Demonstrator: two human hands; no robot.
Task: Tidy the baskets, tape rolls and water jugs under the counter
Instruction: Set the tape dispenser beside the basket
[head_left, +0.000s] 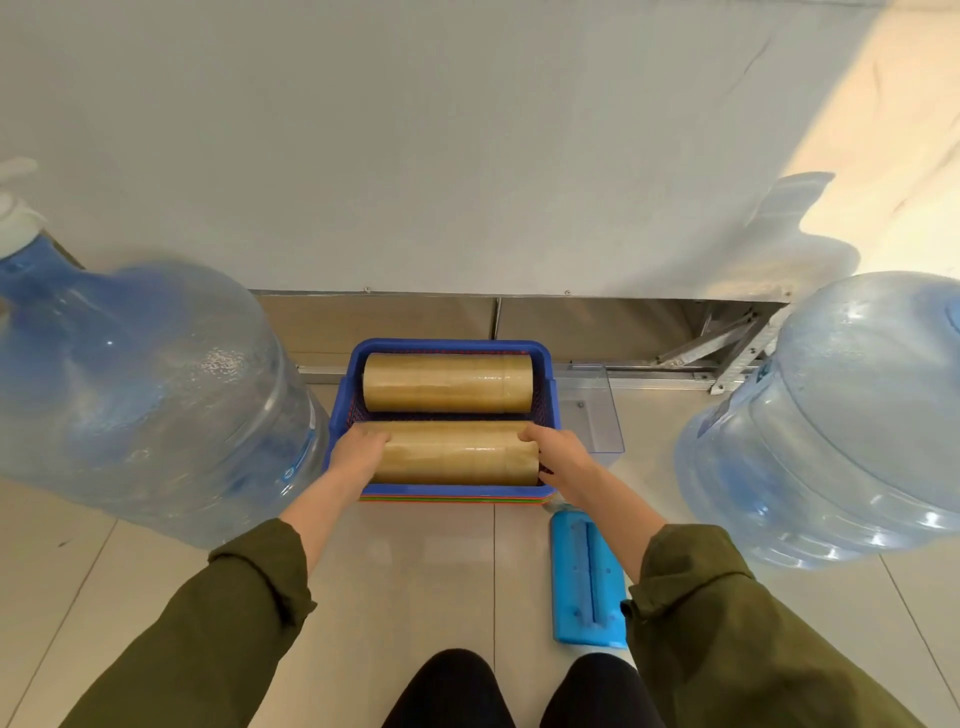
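Both hands (358, 451) (558, 449) grip near tape stack (454, 453) ends (inside blue basket (545, 358)).

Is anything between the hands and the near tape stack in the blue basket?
Nothing visible. The left hand and right hand already press on the ends of the near tape stack in the blue basket.

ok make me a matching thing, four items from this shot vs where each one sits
Items:
1. far tape roll
2. near tape roll
3. blue pad
4. jug with pump

Places:
A. on the floor, right of the basket
B. held at both ends by the left hand and right hand
C. at the back of the basket
D. far left

Pairs: 1-C, 2-B, 3-A, 4-D
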